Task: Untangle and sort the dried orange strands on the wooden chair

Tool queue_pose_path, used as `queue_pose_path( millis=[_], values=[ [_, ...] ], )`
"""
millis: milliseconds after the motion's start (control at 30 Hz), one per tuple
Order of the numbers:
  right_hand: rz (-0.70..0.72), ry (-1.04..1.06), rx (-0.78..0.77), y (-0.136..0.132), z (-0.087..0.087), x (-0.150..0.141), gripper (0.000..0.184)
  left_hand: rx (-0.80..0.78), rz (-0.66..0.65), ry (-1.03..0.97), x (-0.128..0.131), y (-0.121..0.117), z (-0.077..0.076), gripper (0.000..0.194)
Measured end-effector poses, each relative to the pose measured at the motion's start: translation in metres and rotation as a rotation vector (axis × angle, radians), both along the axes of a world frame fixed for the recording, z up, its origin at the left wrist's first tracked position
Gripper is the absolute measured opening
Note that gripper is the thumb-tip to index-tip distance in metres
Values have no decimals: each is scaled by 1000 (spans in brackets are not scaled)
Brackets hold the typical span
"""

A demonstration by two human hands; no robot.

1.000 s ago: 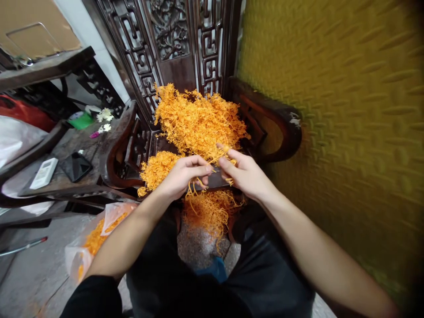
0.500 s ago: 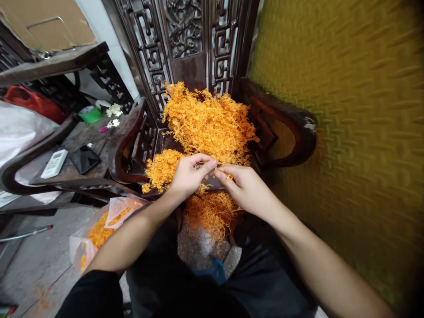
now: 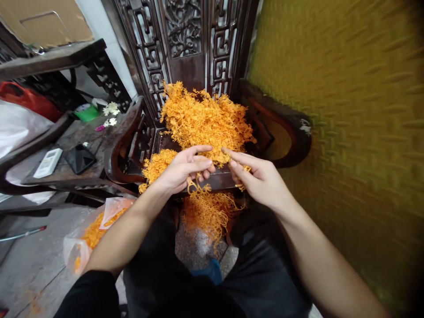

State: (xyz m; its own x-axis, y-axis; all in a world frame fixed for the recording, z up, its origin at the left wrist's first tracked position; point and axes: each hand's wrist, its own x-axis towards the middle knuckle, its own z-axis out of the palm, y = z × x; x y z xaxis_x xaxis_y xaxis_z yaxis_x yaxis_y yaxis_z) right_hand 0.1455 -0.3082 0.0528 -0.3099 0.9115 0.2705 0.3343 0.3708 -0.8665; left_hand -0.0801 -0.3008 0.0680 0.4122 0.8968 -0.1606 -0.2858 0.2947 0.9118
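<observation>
A large heap of orange, stringy, branching strands [image 3: 208,119] lies on the dark wooden chair seat [image 3: 223,180]. A smaller orange pile [image 3: 159,164] rests at the seat's left front. Over the front edge, my left hand [image 3: 185,168] has its lower fingers curled on a few orange strands [image 3: 198,185] that dangle below; its index finger reaches forward. To its right, my right hand [image 3: 256,174] is closed around a small orange tuft [image 3: 244,171], partly hidden by the fingers. A gap separates the two hands. More loose strands [image 3: 212,216] hang below the seat edge.
Left of the chair, a wooden side table [image 3: 96,137] bears a white remote [image 3: 48,162], a black object [image 3: 80,158], green tape [image 3: 86,113] and flowers [image 3: 111,108]. A plastic bag [image 3: 73,251] with orange strands stands on the floor. A yellow textured surface [image 3: 347,110] is at right.
My hands, fingertips together before, have moved apart, left hand leftward and right hand rightward. Orange strands now show hanging from the left hand and a tuft in the right.
</observation>
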Motion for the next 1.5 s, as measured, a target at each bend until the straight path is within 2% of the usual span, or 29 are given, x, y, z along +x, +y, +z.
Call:
queue_pose_path(
  millis=[100,200,300,367,500,533,600,700,767,800,900,967,1067,1167,1300,1367,1500],
  values=[
    [64,-44,104,-3,3,-2,47,-11,-86,-51,3,-3,-1,55],
    [128,-71,207,-7,4,-9,36,5,-94,-47,4,-4,-1,38],
    [91,-150,291,-9,2,-14,25,114,-67,132,5,-6,1,28],
    [47,-263,311,-9,1,-17,22,287,-5,367,6,-9,2,25],
    [18,-451,253,-10,1,-20,18,825,141,824,9,-15,-3,16],
    [23,-455,241,-11,1,-21,19,926,143,897,9,-15,-6,17],
    [84,-406,208,-15,4,-22,23,1030,187,1021,6,-10,-10,19],
    [279,-273,94,-21,10,-20,29,1042,425,1178,-8,1,-8,23],
    [328,-204,0,-22,13,-16,36,997,520,1182,-17,6,-4,23],
    [311,-172,-50,-21,14,-13,38,957,499,1148,-21,7,-1,22],
    [230,-75,-263,-12,9,-5,36,778,331,1002,-21,4,2,21],
    [173,16,-424,-5,4,-1,37,686,266,932,-17,0,2,26],
    [62,204,-503,0,-3,0,45,704,231,891,-12,-4,3,28],
    [33,223,-341,0,-5,-3,43,781,169,868,-10,-4,5,21],
    [31,-20,71,-4,-7,-13,37,836,113,852,-6,-8,3,20],
    [18,-103,224,-6,-9,-18,38,845,110,869,-2,-10,-1,20],
    [-34,-320,354,-11,-12,-29,31,839,177,947,6,-14,-6,21]
  ],
)
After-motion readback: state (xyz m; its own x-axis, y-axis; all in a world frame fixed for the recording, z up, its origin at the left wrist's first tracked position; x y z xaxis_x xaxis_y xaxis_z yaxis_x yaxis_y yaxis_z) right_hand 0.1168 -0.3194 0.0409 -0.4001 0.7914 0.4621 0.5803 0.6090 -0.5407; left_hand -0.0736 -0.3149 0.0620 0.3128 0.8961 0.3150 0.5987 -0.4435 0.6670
